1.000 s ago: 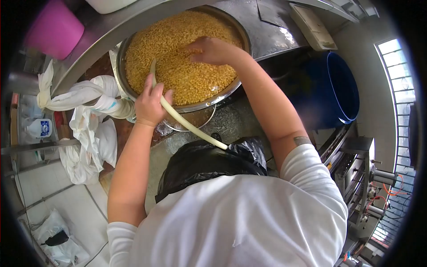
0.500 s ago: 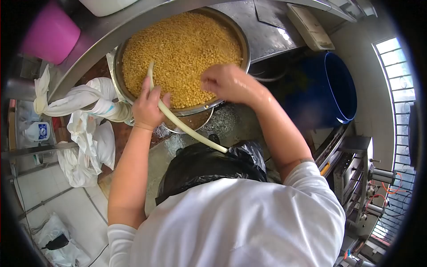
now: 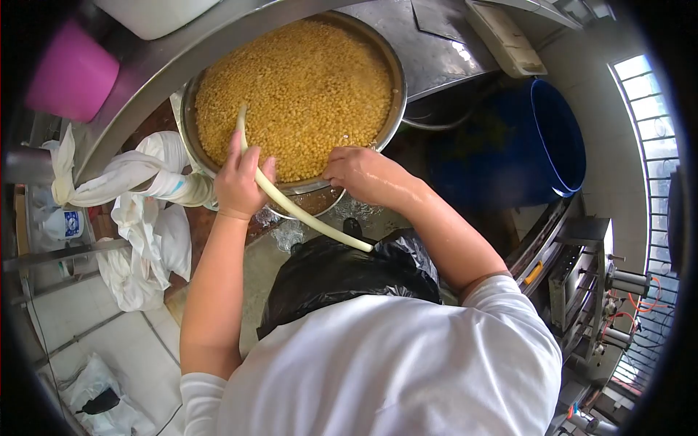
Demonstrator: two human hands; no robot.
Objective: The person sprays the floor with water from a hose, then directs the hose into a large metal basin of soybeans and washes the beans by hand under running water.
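A wide metal bowl (image 3: 398, 109) is filled with small yellow kernels or beans (image 3: 298, 94); I cannot tell which kind. At its near left side my left hand (image 3: 242, 182) is closed around a pale hose (image 3: 291, 207). The hose's upper end rests over the kernels, and its length curves down toward my black plastic apron (image 3: 327, 269). My right hand (image 3: 371, 174) is at the bowl's near right rim, its fingers curled together. What they grip, if anything, is hidden. Below the bowl, water splashes around a second round rim (image 3: 323, 211).
A blue barrel (image 3: 502, 145) stands at the right, beside metal machinery (image 3: 582, 269) with orange tubing. White cloth sacks (image 3: 149, 240) hang at the left. A pink bucket (image 3: 73, 73) and a white container (image 3: 153, 14) sit on the metal shelf above. A plastic bag (image 3: 102, 400) lies lower left.
My right hand has come down from above the kernels to the bowl's near rim. My left hand keeps its hold on the hose. The view has shifted slightly.
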